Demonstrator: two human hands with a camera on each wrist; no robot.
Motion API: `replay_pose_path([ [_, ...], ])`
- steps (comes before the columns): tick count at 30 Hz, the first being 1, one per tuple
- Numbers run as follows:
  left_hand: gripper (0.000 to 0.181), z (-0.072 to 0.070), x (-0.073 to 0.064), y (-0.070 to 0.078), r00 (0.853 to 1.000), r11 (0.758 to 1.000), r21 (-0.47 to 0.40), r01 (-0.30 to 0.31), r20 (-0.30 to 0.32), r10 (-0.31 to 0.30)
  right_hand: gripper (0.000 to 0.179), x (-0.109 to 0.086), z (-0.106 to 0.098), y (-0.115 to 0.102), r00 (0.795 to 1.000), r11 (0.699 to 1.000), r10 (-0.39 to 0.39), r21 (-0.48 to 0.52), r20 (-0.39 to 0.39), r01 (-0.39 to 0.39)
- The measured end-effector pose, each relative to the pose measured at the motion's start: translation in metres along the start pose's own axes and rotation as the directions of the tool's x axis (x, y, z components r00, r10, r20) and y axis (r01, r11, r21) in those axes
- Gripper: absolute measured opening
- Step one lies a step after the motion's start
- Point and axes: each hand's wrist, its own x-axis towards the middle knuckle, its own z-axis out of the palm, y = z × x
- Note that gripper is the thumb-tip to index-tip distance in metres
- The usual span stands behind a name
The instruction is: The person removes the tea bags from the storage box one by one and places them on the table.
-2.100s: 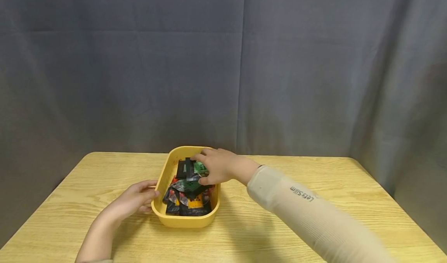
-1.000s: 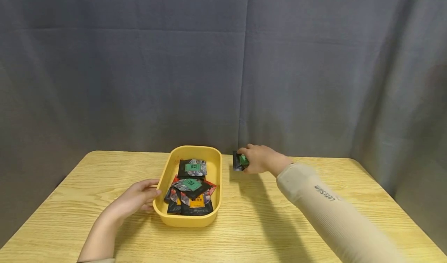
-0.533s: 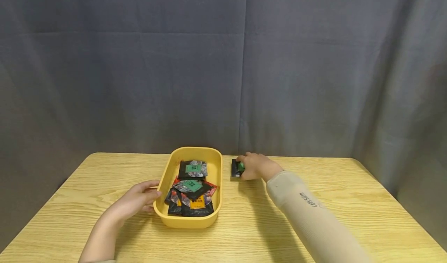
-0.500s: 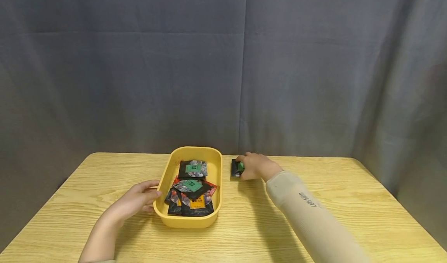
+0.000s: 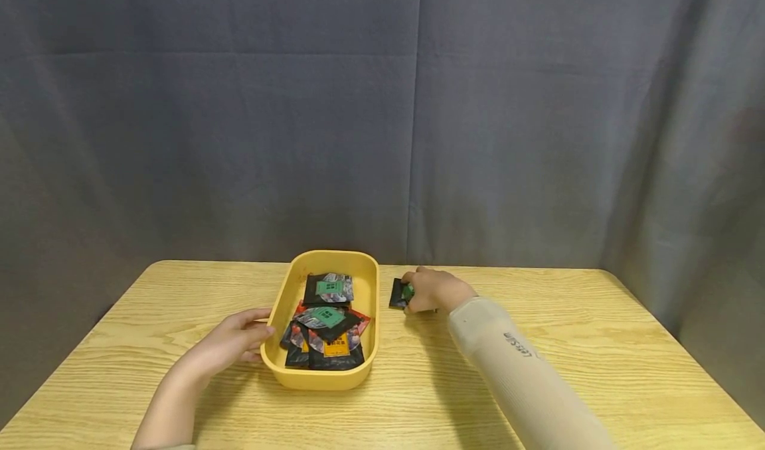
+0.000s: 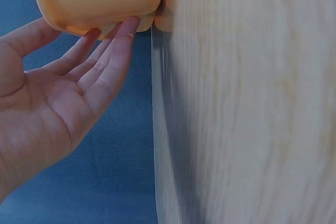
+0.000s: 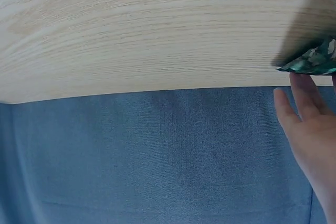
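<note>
In the head view, a yellow plastic bin [image 5: 318, 379] stands left of the table's middle and holds several black sachets [image 5: 335, 361] with green or orange labels. My left hand [image 5: 230, 340] rests against its left side, thumb at the rim; the left wrist view shows the fingers [image 6: 107, 72] fairly straight against the outer wall. To the right of the bin, my right hand [image 5: 434, 290] grips a black sachet with a green label [image 5: 398, 294] by its right part, low over the table. The right wrist view shows that sachet [image 7: 315, 61] at the fingertips, cut by the frame edge.
The wooden table [image 5: 538, 344] reaches back to a grey curtain [image 5: 508, 138] hanging behind its far edge. Curtain also hangs along both sides.
My right hand has lifted a green-labelled sachet from the bin, carried it right, and lowered it to the table, drifting slightly toward me. My left hand stays at the bin.
</note>
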Motion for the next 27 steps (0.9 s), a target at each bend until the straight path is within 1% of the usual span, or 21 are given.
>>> replay_pose_path([
  [10, 0.052, 0.000, 0.001, -0.001, 1.000, 1.000, 0.012, -0.002, -0.007, 0.002, 0.065, 0.001, 0.002, 0.001, 1.000, 1.000, -0.008, -0.007, -0.006, 0.008],
  [16, 0.053, 0.001, 0.001, -0.001, 1.000, 1.000, 0.024, 0.003, -0.015, -0.003, 0.060, -0.003, -0.006, 0.008, 0.999, 0.997, -0.048, 0.054, -0.014, 0.049],
  [20, 0.053, 0.002, 0.000, -0.001, 1.000, 1.000, 0.025, 0.003, -0.014, -0.003, 0.054, -0.008, -0.015, 0.008, 0.992, 0.992, -0.111, 0.049, -0.065, 0.114],
  [24, 0.053, 0.001, 0.000, -0.001, 1.000, 0.999, 0.033, 0.021, -0.023, -0.020, 0.048, -0.014, -0.023, -0.001, 0.974, 0.984, -0.175, 0.018, -0.145, 0.180],
  [27, 0.054, 0.000, 0.001, -0.002, 1.000, 0.999, 0.040, 0.014, -0.019, -0.013, 0.046, -0.020, -0.028, -0.009, 0.959, 0.979, -0.199, 0.007, -0.202, 0.204],
])
